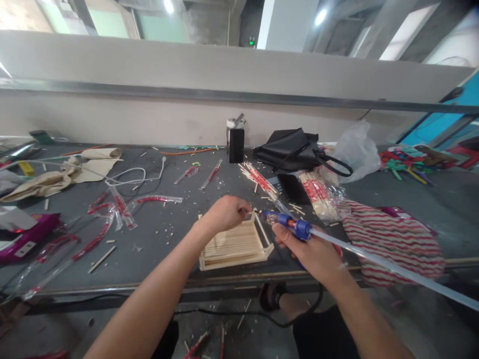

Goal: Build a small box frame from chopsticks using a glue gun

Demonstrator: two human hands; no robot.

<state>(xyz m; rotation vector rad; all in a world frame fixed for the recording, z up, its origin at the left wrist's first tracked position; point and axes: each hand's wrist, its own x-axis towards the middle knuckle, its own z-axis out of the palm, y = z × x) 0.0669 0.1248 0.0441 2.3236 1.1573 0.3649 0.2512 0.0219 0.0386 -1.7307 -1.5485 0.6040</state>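
Note:
My right hand (307,249) is wrapped round a blue hot glue gun (294,225), with a long translucent glue stick (381,269) running out of its back end. The gun's nozzle points left, close to the far right corner of a small frame of pale wooden sticks (234,244). That frame lies on the dark table near its front edge. Over its far side reaches my left hand (230,212), fingers pinched together near the same corner. Whatever sits between those fingertips is too small to make out.
Stick bundles in red and clear wrappers (318,197) lie to the right, beside a dark phone (294,188). Behind stand a bottle (235,142) and a black bag (288,149). Striped cloth (392,244) covers the right front. Empty wrappers (121,207) and a white cable (145,174) spread leftward.

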